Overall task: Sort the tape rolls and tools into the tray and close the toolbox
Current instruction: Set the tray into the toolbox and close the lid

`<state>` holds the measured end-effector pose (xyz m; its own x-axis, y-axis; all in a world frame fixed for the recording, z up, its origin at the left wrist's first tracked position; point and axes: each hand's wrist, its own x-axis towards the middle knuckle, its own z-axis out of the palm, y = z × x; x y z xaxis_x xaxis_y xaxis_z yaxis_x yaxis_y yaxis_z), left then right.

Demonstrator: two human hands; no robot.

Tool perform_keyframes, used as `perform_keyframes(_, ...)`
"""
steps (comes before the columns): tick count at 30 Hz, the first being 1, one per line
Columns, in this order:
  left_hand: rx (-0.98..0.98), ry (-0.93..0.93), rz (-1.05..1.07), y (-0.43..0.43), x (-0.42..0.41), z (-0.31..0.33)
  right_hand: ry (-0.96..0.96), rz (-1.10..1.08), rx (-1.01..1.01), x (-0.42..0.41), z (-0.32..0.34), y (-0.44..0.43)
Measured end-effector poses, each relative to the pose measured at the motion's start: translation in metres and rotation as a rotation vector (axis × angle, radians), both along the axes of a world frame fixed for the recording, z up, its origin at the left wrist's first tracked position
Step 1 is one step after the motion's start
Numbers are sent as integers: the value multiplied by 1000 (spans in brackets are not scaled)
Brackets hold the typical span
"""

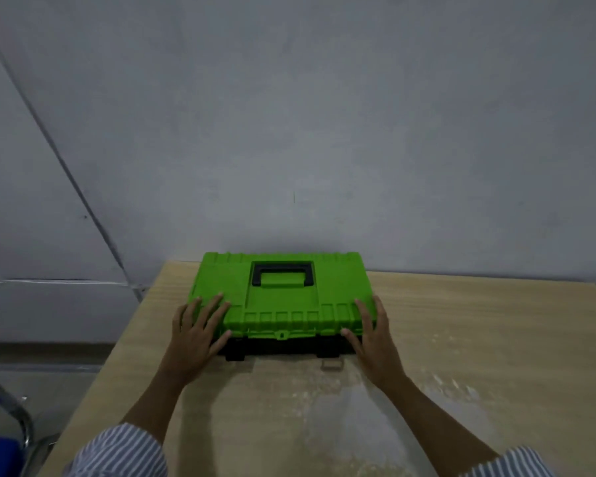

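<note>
A bright green plastic toolbox (pixel 279 297) with a black base sits, lid down, at the pale wooden table's (pixel 461 339) far edge. The left hand (pixel 197 333) and right hand (pixel 372 333) press its front corners, fingers straight, gripping nothing. Risk: uneven pressure could leave the latches unfastened.

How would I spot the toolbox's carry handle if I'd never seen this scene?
A wooden table stands against a grey wall, with a bright green toolbox at its far edge. The carry handle lies flat in a recess mid-lid, the only black part on that green top.
</note>
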<state>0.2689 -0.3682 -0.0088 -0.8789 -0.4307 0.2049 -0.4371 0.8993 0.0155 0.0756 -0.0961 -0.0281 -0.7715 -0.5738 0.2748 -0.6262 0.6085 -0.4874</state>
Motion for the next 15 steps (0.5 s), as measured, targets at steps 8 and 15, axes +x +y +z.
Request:
perform_keyframes(8,75,-94,68,3,1,-9,26,-26,244,7,4,6)
perform_keyframes(15,-12,-219,-31,4,7,-15,281,61,496,7,5,8)
